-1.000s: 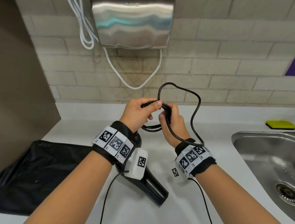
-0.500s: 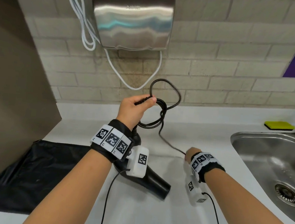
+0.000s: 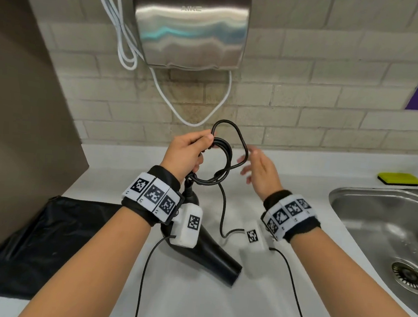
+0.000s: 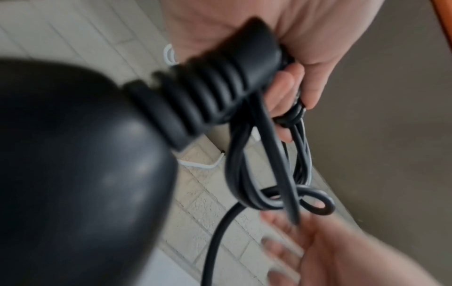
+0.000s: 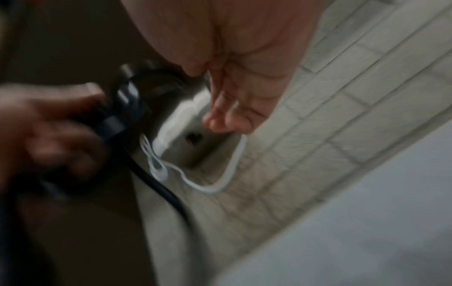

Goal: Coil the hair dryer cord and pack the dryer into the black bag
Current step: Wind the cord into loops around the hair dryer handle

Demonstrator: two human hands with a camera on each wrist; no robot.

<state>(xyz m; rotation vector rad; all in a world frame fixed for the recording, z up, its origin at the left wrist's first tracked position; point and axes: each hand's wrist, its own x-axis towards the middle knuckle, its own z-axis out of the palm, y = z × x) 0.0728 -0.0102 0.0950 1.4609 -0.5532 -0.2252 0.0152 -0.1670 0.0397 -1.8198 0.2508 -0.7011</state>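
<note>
Grip, head view: left hand (image 3: 187,154) pinches several loops of thin black rubber hair dryer cord (image 3: 224,157) between thumb and curled fingers; right hand (image 3: 258,171) hovers just beside the coil with fingers spread and straight, holding nothing.
Dryer, head view: glossy black plastic hair dryer (image 3: 209,253) lies on the pale grey countertop (image 3: 278,303) below the left wrist, nozzle toward the right; its handle end is hidden behind the wrist band and white camera block.
Loose cord, head view: one strand drops from the coil to the counter and bends toward the right wrist, where it goes out of sight.
Bag, head view: flat black fabric bag (image 3: 44,240) lies on the counter left of the dryer, against the brown side panel; whether anything is inside cannot be told.
Surroundings, head view: brushed steel wall hand dryer (image 3: 190,27) with white cable hangs on the tiled wall; stainless steel sink (image 3: 386,224) at right is cut off by the edge; yellow-green sponge (image 3: 399,178) sits behind it.
Left wrist view: left hand (image 4: 293,58) clamps the cord loops (image 4: 269,174) and its ribbed strain relief; the hair dryer's dark rounded body (image 4: 73,164) fills the lower left, blurred; the right hand (image 4: 330,251) is open and smeared.
Right wrist view: heavily blurred; right hand (image 5: 239,77) shows straight fingers holding nothing, and the left hand (image 5: 44,135) is a dark smear on the cord (image 5: 156,183).
</note>
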